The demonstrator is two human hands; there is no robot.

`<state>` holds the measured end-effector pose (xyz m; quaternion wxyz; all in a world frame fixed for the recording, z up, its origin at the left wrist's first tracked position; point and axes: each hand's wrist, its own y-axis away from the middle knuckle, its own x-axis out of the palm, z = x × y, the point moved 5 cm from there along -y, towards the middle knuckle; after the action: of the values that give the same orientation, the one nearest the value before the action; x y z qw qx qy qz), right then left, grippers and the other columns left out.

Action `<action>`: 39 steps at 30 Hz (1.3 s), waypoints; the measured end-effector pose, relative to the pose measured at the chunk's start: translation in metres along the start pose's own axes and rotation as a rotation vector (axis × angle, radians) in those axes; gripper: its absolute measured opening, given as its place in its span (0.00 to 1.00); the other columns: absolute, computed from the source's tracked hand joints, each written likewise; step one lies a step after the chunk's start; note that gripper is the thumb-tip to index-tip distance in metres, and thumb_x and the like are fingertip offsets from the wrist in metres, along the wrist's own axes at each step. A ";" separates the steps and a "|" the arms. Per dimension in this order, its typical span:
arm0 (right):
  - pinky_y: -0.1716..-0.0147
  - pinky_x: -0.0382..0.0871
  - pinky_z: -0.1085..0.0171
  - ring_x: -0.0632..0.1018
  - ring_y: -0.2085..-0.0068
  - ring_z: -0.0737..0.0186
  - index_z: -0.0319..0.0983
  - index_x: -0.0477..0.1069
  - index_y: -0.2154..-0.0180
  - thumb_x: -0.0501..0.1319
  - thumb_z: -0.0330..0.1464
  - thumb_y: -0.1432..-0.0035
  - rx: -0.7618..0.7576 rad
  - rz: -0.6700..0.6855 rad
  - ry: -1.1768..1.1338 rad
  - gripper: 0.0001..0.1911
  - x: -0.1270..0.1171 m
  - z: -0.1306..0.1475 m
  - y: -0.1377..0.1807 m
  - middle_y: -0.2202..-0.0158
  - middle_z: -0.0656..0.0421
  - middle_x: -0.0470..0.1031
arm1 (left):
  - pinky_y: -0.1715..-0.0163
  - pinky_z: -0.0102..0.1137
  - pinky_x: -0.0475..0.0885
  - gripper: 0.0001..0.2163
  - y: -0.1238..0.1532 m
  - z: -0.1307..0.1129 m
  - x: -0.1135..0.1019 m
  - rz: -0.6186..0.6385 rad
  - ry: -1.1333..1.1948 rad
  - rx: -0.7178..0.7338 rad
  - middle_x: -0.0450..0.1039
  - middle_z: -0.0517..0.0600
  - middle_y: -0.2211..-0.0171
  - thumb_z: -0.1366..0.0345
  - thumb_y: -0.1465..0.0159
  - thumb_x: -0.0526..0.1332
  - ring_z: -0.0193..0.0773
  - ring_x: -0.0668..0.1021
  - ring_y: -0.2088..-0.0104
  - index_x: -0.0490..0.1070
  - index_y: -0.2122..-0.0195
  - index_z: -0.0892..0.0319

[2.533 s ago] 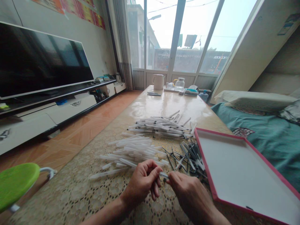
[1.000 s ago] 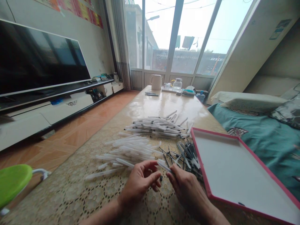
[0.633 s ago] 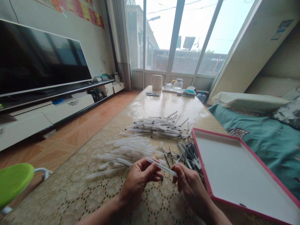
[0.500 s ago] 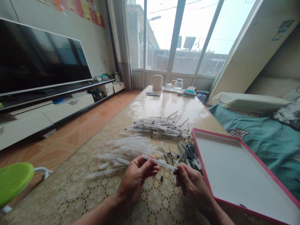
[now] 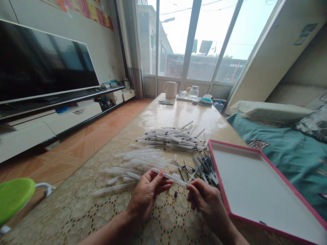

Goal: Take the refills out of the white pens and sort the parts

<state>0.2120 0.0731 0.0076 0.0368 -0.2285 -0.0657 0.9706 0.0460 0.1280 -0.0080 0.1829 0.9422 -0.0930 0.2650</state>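
Between my two hands is a translucent white pen barrel [image 5: 174, 177], tilted down toward the right. My left hand [image 5: 146, 192] pinches its left part between thumb and fingers. The fingertips of my right hand [image 5: 205, 197] close on its right end. A small black plug [image 5: 175, 194] lies on the tablecloth just below the barrel. Behind my left hand is a loose pile of similar translucent barrels [image 5: 140, 160]. Thin black pen refills [image 5: 201, 165] lie beyond my right hand. Farther back is a heap of white pens with dark ends [image 5: 173, 137].
A pink-rimmed white tray [image 5: 258, 183] stands at the right of the patterned table [image 5: 109, 214]. A jug [image 5: 170, 90], a glass pot [image 5: 193, 92] and a tissue pack [image 5: 205, 100] are at the far end. A green stool [image 5: 15, 197] is at the left.
My right hand has shifted slightly left, closer to my left hand, along with the barrel's right end. Both hands still hold the barrel. The piles look the same.
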 end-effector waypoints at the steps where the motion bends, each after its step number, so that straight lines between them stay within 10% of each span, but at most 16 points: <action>1: 0.82 0.62 0.72 0.70 0.82 0.70 0.38 0.64 0.75 0.51 0.41 0.39 -0.016 -0.008 0.019 0.17 -0.001 0.002 0.001 0.81 0.62 0.69 | 0.71 0.25 0.75 0.08 0.000 0.000 0.000 -0.006 0.002 -0.005 0.76 0.48 0.75 0.66 0.47 0.66 0.34 0.79 0.73 0.68 0.71 0.62; 9: 0.76 0.63 0.71 0.72 0.78 0.69 0.39 0.65 0.72 0.52 0.38 0.39 -0.162 -0.087 0.169 0.13 -0.001 0.011 0.005 0.79 0.62 0.69 | 0.71 0.24 0.74 0.05 0.000 -0.001 -0.001 0.000 0.005 -0.013 0.76 0.49 0.75 0.68 0.44 0.64 0.32 0.79 0.74 0.67 0.70 0.63; 23: 0.83 0.54 0.72 0.61 0.83 0.72 0.37 0.63 0.76 0.51 0.44 0.41 0.093 0.059 -0.196 0.20 0.011 -0.015 -0.005 0.85 0.65 0.62 | 0.71 0.25 0.74 0.08 0.002 -0.005 0.000 0.006 -0.018 0.042 0.76 0.48 0.76 0.67 0.47 0.66 0.34 0.79 0.74 0.68 0.70 0.63; 39: 0.79 0.65 0.70 0.73 0.79 0.68 0.38 0.67 0.71 0.56 0.42 0.43 0.015 -0.066 -0.175 0.14 0.003 -0.005 0.001 0.77 0.60 0.72 | 0.68 0.31 0.74 0.09 -0.002 0.000 -0.006 -0.008 -0.034 0.010 0.76 0.49 0.74 0.64 0.46 0.65 0.36 0.78 0.72 0.68 0.68 0.62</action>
<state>0.2113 0.0732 0.0012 0.0644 -0.1401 -0.0687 0.9856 0.0417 0.1299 -0.0115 0.1777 0.9477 -0.0910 0.2489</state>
